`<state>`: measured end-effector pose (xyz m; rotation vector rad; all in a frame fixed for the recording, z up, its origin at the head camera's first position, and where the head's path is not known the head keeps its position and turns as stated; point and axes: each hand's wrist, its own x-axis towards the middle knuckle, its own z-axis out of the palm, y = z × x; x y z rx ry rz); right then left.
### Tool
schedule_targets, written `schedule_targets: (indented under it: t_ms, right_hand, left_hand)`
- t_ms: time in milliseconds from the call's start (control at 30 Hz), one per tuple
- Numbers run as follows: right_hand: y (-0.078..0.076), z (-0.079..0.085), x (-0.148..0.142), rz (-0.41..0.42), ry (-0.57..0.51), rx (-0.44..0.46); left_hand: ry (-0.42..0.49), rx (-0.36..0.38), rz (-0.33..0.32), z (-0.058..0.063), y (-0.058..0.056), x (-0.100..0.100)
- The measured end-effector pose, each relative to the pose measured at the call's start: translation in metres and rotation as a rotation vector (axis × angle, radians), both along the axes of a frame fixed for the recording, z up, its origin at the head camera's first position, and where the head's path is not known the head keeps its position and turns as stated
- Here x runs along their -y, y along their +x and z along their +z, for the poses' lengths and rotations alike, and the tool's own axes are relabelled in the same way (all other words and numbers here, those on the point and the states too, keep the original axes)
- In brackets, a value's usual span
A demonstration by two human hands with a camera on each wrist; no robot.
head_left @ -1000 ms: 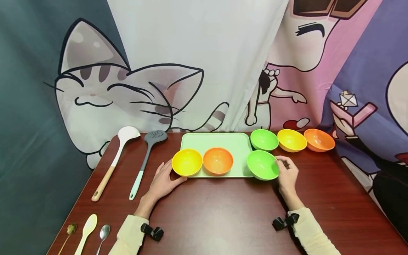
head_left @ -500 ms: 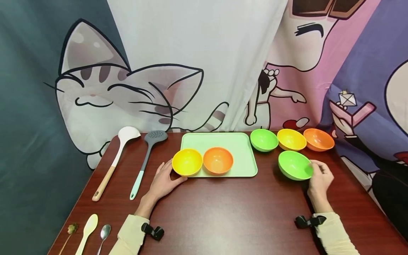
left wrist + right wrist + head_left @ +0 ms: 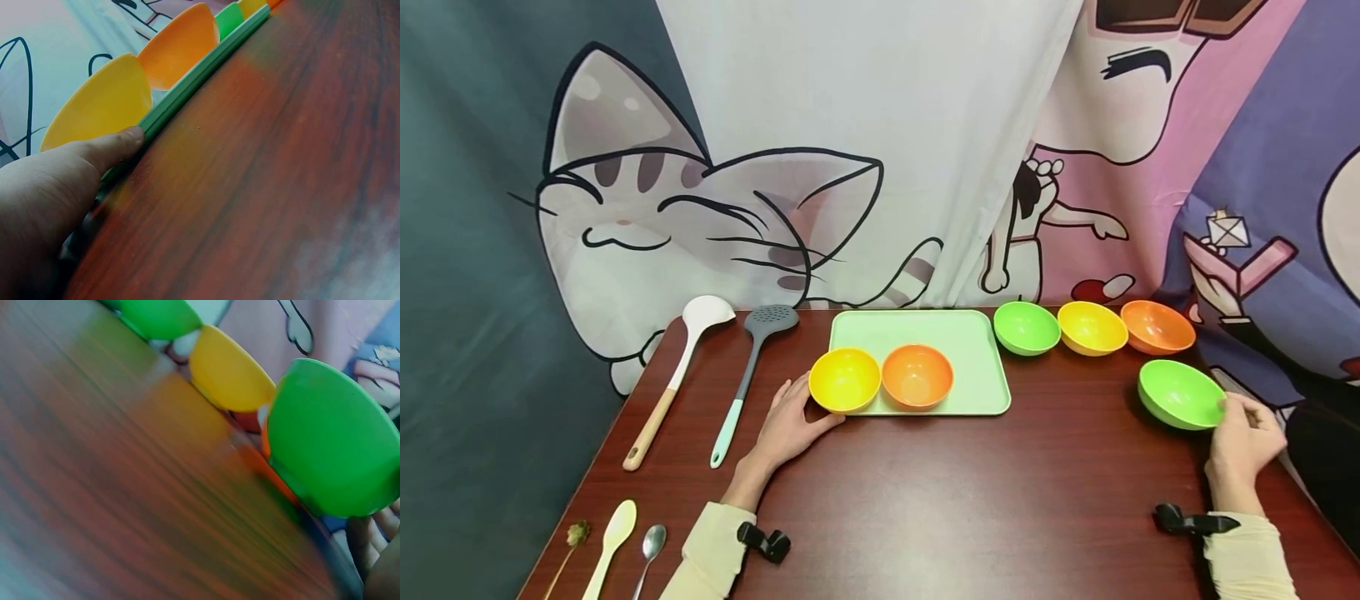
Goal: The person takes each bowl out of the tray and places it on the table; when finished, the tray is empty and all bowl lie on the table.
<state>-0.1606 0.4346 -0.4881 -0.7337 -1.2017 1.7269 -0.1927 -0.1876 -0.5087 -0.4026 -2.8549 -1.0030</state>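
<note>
My right hand (image 3: 1246, 442) pinches the right rim of a green bowl (image 3: 1182, 395), held tilted at the right side of the table. In the right wrist view, the green bowl (image 3: 337, 440) rises large above the fingers. At the left end of the pale green tray (image 3: 979, 367), my left hand (image 3: 790, 427) rests with fingers spread beside a yellow bowl (image 3: 845, 381). Its thumb lies along the tray's front edge by this bowl (image 3: 103, 103) in the left wrist view; the other fingertips are partly hidden. An orange bowl (image 3: 917, 377) sits on the tray to the right of the yellow one.
Along the back right stand another green bowl (image 3: 1027, 328), a second yellow bowl (image 3: 1092, 328) and a second orange bowl (image 3: 1157, 327). Left lie a ladle (image 3: 681, 367), a slotted turner (image 3: 750, 367), a cream spoon (image 3: 612, 542), a metal spoon (image 3: 653, 543) and a thin gold-coloured utensil (image 3: 576, 535).
My right hand has carried the green bowl rightward, from the tray's front right corner to the table's right side. The left hand has stayed by the yellow bowl.
</note>
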Motion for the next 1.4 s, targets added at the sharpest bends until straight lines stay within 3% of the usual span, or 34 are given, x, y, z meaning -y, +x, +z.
schedule_targets:
  t_ms: [200,433,733,1033,1400]
  right_hand:
    - [0.008,0.006,-0.011,-0.024,-0.07,0.034]
    - [0.006,0.004,-0.011,-0.027,-0.052,0.06]
    - [0.006,0.003,-0.014,-0.012,-0.166,0.003]
    - [0.008,0.006,-0.015,0.037,-0.208,-0.005]
    - [0.011,0.006,-0.017,0.029,-0.22,0.01]
  left_hand:
    - [0.002,-0.004,-0.003,-0.001,0.0,-0.001]
    - [-0.002,-0.001,0.008,-0.001,0.001,0.001]
    - [-0.007,-0.01,0.003,0.0,0.001,0.0]
    - [0.002,-0.007,-0.004,0.001,-0.001,-0.002]
    - [-0.006,-0.006,-0.005,0.001,-0.002,-0.003]
